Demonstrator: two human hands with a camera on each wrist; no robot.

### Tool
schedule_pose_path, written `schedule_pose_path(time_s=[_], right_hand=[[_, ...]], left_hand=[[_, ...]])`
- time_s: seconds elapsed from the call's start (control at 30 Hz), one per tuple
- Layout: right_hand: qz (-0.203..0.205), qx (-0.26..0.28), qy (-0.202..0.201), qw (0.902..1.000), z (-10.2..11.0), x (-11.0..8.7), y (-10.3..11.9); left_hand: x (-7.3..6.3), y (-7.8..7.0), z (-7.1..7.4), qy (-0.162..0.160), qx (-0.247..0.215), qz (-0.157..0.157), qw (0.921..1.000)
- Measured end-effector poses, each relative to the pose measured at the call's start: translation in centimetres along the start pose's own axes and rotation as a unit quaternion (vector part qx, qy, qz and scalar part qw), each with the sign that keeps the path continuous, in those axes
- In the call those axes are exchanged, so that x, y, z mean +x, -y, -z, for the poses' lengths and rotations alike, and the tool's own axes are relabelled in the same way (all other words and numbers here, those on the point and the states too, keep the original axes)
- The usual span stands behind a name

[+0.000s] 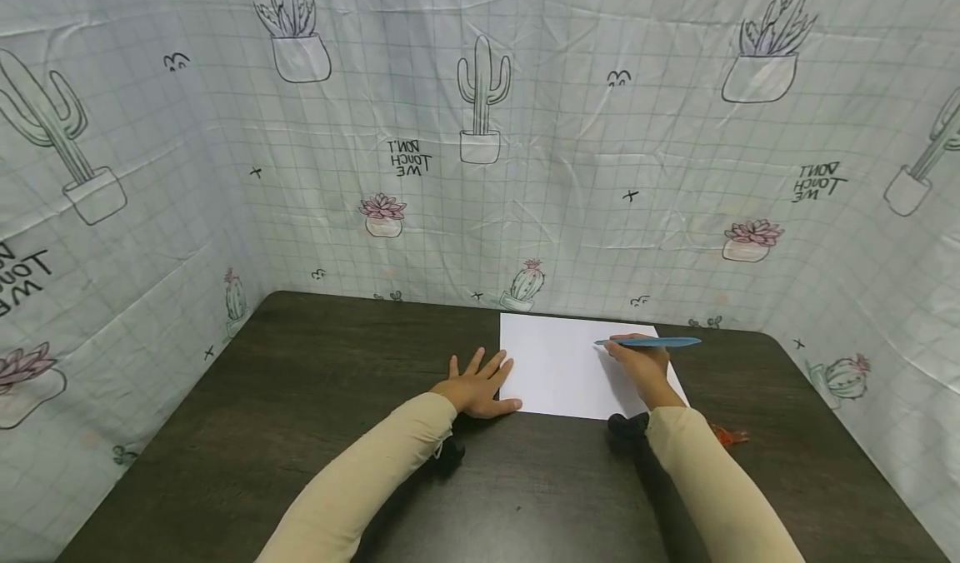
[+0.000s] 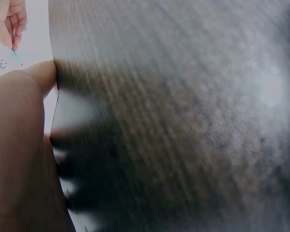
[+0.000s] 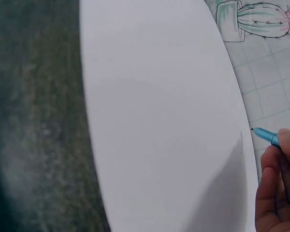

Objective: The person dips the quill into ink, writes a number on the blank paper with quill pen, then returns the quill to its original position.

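At the far middle of the dark table (image 1: 337,346), just right of centre, you have a white sheet of paper (image 1: 555,363) lying flat, its far edge close to the table's far edge. Your left hand (image 1: 480,390) rests at the paper's left side, fingers spread apart; the fingertips reach the left edge and the thumb lies over the near left corner. Your right hand (image 1: 647,371) is above the right part of the sheet, thumb and fingers together, clamped on a blue pen (image 1: 663,341). You hold the pen at a low slant with its tip toward the left and its other end out past the right edge. The right wrist view shows a dark tip, with the pen's shadow on the paper apart from it, so the pen is raised over the sheet. Near your right sleeve (image 1: 712,471), on its right, lies an orange-red thing (image 1: 729,436), partly hidden and too small to make out. Beyond the table, at far, left and right, hangs a pale gridded cloth (image 1: 585,146) printed with potted cacti and succulents.
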State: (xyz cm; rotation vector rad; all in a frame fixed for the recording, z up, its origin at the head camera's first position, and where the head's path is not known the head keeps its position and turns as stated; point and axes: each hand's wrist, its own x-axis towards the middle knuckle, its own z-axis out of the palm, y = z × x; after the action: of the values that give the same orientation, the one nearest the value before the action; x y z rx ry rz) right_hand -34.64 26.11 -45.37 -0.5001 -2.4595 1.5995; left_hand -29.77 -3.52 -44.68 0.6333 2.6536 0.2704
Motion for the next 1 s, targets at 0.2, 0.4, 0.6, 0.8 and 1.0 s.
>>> schedule_pose_path(time_s=[0.2, 0.4, 0.6, 0.8, 1.0], right_hand=[[-0.001, -0.014, -0.01, 0.9998, -0.39, 0.15, -0.08], [-0.018, -0.042, -0.024, 0.9987, -0.58, 0.27, 0.0], [-0.01, -0.054, -0.031, 0.998, -0.67, 0.38, -0.12], [0.004, -0.051, -0.041, 0.9978, -0.8, 0.48, -0.19], [0.001, -0.067, -0.046, 0.9967, -0.98, 0.51, -0.27]], left_hand=[[-0.23, 0.14, -0.04, -0.008, -0.001, 0.0, 1.0], [-0.14, 0.1, -0.1, -0.007, 0.002, -0.005, 1.0], [-0.28, -0.08, 0.06, -0.008, -0.003, -0.003, 1.0], [-0.42, -0.1, 0.13, -0.008, -0.006, -0.006, 0.9999], [-0.31, 0.01, 0.06, -0.008, 0.001, -0.006, 1.0]])
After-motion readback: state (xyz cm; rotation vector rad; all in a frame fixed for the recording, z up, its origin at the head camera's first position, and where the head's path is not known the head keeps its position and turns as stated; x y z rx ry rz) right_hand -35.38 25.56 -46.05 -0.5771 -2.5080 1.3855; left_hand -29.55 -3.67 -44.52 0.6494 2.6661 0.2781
